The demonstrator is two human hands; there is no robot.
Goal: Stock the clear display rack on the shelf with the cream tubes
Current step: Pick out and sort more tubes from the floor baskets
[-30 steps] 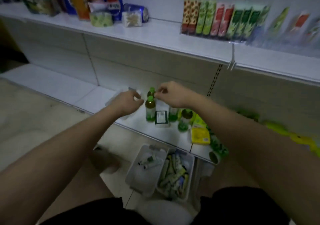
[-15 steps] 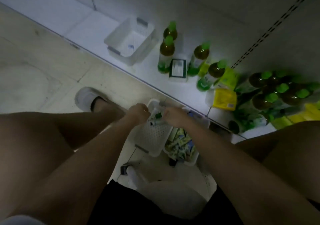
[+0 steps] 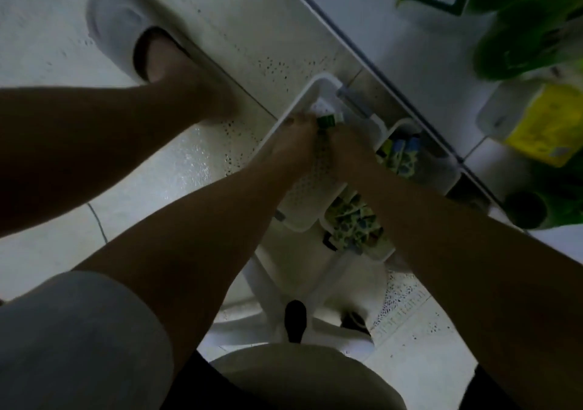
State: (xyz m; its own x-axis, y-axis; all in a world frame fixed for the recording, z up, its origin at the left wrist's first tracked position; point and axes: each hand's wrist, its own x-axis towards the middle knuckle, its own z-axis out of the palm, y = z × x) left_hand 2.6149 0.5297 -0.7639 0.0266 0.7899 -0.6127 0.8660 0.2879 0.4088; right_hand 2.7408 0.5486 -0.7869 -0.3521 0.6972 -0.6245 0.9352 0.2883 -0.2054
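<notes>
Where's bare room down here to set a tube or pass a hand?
Free: the perforated floor of the white basket behind both hands, and the floor tiles between that basket and the slipper. Crowded: the second basket, full of cream tubes; the basket's far end, where left hand and right hand meet.

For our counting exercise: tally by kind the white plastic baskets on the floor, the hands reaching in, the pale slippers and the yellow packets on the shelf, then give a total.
White plastic baskets: 2 (left basket, right basket)
Hands: 2 (left hand, right hand)
Pale slipper: 1
Yellow packet: 1
Total: 6
</notes>
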